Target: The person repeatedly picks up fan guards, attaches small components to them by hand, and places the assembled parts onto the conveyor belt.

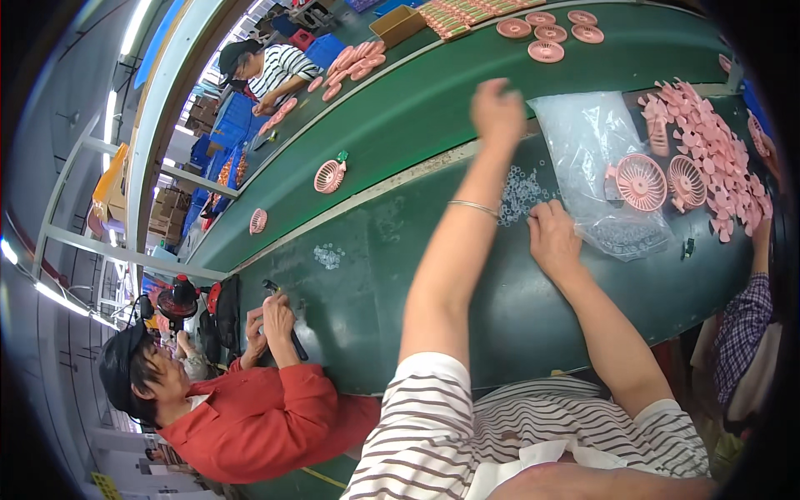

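Observation:
My left hand, with a bangle on its wrist, is raised over the green conveyor belt. Motion blurs its fingers, so what they hold, if anything, is unclear. Lower down, my right hand rests on the dark green worktable with its fingers bent together at the edge of a scatter of small clear rings. Whatever is under its fingertips is hidden. A clear plastic bag lies just beyond that hand. Pink round fan housings sit on and beside the bag.
Pink fan blades are heaped at the right, near a small green circuit board. Pink round covers and a housing sit on the belt. At left, a person in red works with a tool beside more rings.

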